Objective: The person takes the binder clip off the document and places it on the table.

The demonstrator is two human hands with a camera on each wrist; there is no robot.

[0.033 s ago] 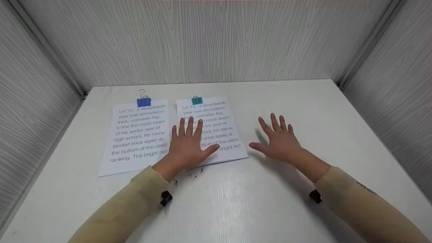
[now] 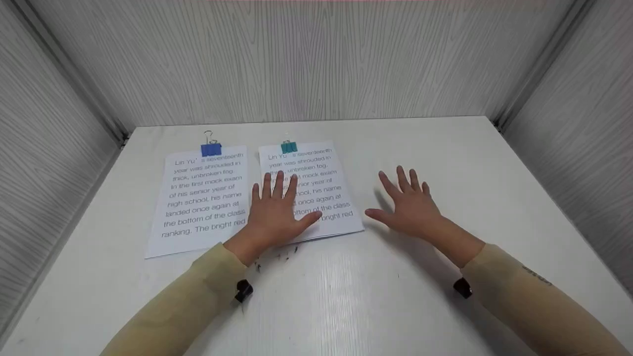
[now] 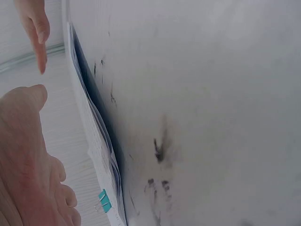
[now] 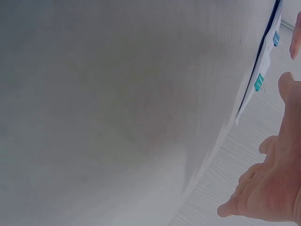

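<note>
Two stacks of printed paper lie side by side on the white table. A blue binder clip (image 2: 211, 150) sits at the top edge of the left stack (image 2: 203, 198), a teal binder clip (image 2: 289, 147) at the top of the right stack (image 2: 324, 173). My left hand (image 2: 274, 215), palm down with fingers spread, is over the lower left of the right stack and hides some of its text. In the left wrist view, a gap shows between that hand and the sheets (image 3: 101, 136). Off to the right, my right hand (image 2: 410, 210) hovers above bare table, fingers spread, holding nothing.
Pale wood-grain panels enclose the table (image 2: 336, 296) at the back (image 2: 316, 59), left and right. Dark smudges (image 3: 160, 150) mark the tabletop in front of the right stack. Each forearm has a small black device (image 2: 463, 288) at the wrist.
</note>
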